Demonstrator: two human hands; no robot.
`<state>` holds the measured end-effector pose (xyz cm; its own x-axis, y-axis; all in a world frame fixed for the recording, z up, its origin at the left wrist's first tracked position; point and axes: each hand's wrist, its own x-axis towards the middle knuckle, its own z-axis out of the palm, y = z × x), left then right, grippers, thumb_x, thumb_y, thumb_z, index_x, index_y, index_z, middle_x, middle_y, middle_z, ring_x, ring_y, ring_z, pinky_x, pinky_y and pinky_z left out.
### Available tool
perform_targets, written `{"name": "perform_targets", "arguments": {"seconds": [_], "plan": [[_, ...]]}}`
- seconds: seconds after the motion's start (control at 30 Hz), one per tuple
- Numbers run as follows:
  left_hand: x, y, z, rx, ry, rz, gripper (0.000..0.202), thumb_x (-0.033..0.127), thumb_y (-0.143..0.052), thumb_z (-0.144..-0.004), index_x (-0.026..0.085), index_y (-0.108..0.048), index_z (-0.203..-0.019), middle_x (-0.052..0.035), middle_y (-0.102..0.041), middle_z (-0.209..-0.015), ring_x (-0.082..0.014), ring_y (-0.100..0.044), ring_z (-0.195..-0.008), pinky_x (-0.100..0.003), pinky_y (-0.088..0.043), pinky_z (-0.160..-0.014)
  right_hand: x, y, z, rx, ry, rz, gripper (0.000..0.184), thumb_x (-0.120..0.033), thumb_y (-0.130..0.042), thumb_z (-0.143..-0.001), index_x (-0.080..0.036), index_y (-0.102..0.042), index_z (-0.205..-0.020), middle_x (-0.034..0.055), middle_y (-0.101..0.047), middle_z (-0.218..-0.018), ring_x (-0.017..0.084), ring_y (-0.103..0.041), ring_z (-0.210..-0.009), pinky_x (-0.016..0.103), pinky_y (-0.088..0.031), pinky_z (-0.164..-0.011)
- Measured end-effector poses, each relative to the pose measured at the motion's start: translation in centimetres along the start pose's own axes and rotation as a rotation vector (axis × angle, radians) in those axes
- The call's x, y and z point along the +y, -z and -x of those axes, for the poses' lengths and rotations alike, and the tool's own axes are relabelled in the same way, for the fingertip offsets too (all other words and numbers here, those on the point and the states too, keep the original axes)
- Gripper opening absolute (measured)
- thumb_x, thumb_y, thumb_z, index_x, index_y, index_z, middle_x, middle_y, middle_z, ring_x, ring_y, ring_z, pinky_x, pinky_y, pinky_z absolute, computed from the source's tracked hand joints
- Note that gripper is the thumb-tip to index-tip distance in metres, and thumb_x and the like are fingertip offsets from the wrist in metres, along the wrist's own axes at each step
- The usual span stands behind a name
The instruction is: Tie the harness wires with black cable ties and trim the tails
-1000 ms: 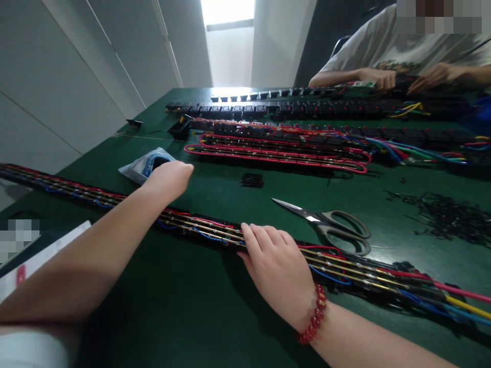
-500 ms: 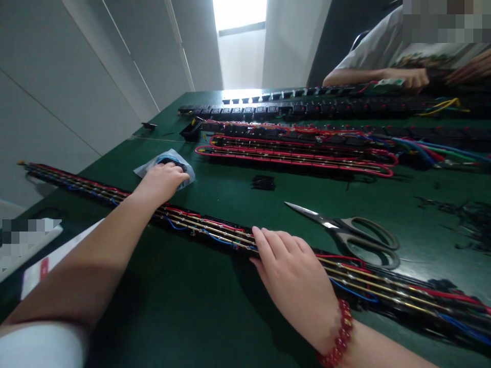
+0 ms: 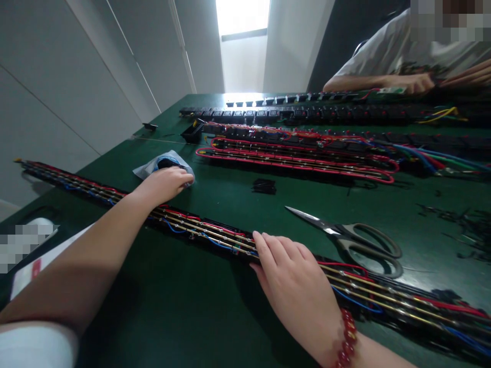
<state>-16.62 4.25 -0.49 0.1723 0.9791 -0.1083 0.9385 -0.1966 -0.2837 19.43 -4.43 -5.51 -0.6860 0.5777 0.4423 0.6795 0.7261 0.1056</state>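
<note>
A long black strip with brass-coloured rods and red and blue wires (image 3: 215, 235) runs slantwise across the table. My right hand (image 3: 295, 271), with a red bead bracelet at the wrist, is closed over the strip's middle, thumb on the near side. Beyond the strip, my left hand (image 3: 164, 185) is at a clear plastic bag (image 3: 148, 168) with dark contents. Its fingers are curled at the bag's opening; their tips are hidden, so what they pinch does not show. Scissors (image 3: 341, 232) with dark handles lie just past the strip, right of my right hand.
Small black pieces (image 3: 264, 186) lie in a pile on the green table (image 3: 184, 301). Further back are red-wired strips (image 3: 299, 158), a black tray (image 3: 192, 132) and black socket strips (image 3: 253, 113). Black scraps (image 3: 468, 225) lie at right. A co-worker's hands (image 3: 414, 82) are busy opposite.
My left hand has shifted slightly right and nearer at the bag, its fingers curling more at the opening. The right hand stays on the strip. The view has tilted a little.
</note>
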Motion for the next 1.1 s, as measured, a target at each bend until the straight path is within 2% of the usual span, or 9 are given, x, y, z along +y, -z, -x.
{"name": "perform_targets", "arguments": {"seconds": [0.07, 0.13, 0.23, 0.37, 0.5, 0.7, 0.97, 1.1], "plan": [[-0.3, 0.3, 0.3, 0.011, 0.019, 0.000, 0.050, 0.012, -0.045, -0.096, 0.027, -0.067, -0.139, -0.0088, -0.070, -0.143, -0.0284, -0.065, -0.132, -0.040, -0.052, -0.111, 0.0, 0.1, 0.0, 0.008, 0.001, 0.001, 0.038, -0.025, -0.050, -0.107, -0.009, -0.066, -0.138, 0.0153, -0.077, -0.123, 0.026, -0.068, -0.104, 0.043, -0.054, -0.088], [-0.7, 0.5, 0.6, 0.020, 0.056, -0.012, 0.056, 0.010, -0.043, -0.095, 0.025, -0.063, -0.146, -0.0118, -0.067, -0.149, -0.0327, -0.063, -0.136, -0.046, -0.051, -0.112, 0.0, 0.1, 0.0, 0.018, 0.002, -0.004, 0.038, -0.024, -0.050, -0.107, -0.009, -0.067, -0.137, 0.0148, -0.077, -0.123, 0.026, -0.068, -0.103, 0.043, -0.053, -0.087], [-1.2, 0.4, 0.7, 0.006, 0.110, -0.033, 0.052, 0.012, -0.047, -0.094, 0.022, -0.069, -0.140, -0.0152, -0.071, -0.142, -0.0374, -0.067, -0.130, -0.049, -0.054, -0.107, 0.0, 0.1, 0.0, 0.019, 0.007, -0.012, 0.037, -0.024, -0.052, -0.106, -0.008, -0.067, -0.137, 0.0153, -0.077, -0.122, 0.027, -0.068, -0.102, 0.043, -0.052, -0.086], [-1.6, -0.1, 0.5, -0.029, 0.129, -0.042, 0.046, 0.012, -0.046, -0.095, 0.021, -0.073, -0.132, -0.0149, -0.076, -0.132, -0.0351, -0.072, -0.120, -0.046, -0.056, -0.103, 0.0, 0.1, 0.0, 0.010, 0.009, -0.016, 0.039, -0.026, -0.058, -0.104, -0.008, -0.066, -0.138, 0.0163, -0.076, -0.122, 0.028, -0.068, -0.103, 0.044, -0.051, -0.087], [-1.8, -0.4, 0.2, -0.049, 0.122, -0.046, 0.040, 0.017, -0.049, -0.095, 0.020, -0.077, -0.123, -0.0150, -0.076, -0.130, -0.0353, -0.074, -0.115, -0.045, -0.057, -0.099, 0.1, 0.1, 0.0, -0.011, 0.010, -0.011, 0.039, -0.026, -0.053, -0.107, -0.010, -0.065, -0.140, 0.0160, -0.076, -0.123, 0.027, -0.068, -0.103, 0.044, -0.053, -0.087], [-1.7, -0.7, 0.1, -0.067, 0.160, -0.043, 0.054, 0.018, -0.051, -0.093, 0.028, -0.067, -0.143, -0.0126, -0.074, -0.138, -0.0349, -0.073, -0.120, -0.043, -0.056, -0.101, 0.0, 0.1, 0.0, 0.004, 0.008, -0.015, 0.039, -0.026, -0.054, -0.106, -0.009, -0.065, -0.139, 0.0161, -0.077, -0.122, 0.027, -0.068, -0.102, 0.043, -0.052, -0.087], [-2.3, -1.1, 0.1, -0.120, 0.181, 0.002, 0.064, 0.013, -0.054, -0.088, 0.031, -0.064, -0.149, -0.0127, -0.067, -0.151, -0.0379, -0.070, -0.129, -0.046, -0.056, -0.105, 0.0, 0.1, -0.1, 0.014, 0.014, -0.010, 0.037, -0.024, -0.053, -0.106, -0.008, -0.066, -0.137, 0.0158, -0.077, -0.121, 0.027, -0.068, -0.101, 0.042, -0.050, -0.086], [-2.1, -1.0, 0.1, -0.083, 0.182, -0.004, 0.058, 0.017, -0.056, -0.088, 0.030, -0.069, -0.143, -0.0104, -0.073, -0.142, -0.0364, -0.073, -0.122, -0.043, -0.056, -0.101, 0.0, 0.1, 0.0, 0.019, 0.011, -0.010, 0.037, -0.025, -0.053, -0.106, -0.008, -0.066, -0.137, 0.0159, -0.076, -0.121, 0.027, -0.067, -0.101, 0.042, -0.049, -0.087]]}}
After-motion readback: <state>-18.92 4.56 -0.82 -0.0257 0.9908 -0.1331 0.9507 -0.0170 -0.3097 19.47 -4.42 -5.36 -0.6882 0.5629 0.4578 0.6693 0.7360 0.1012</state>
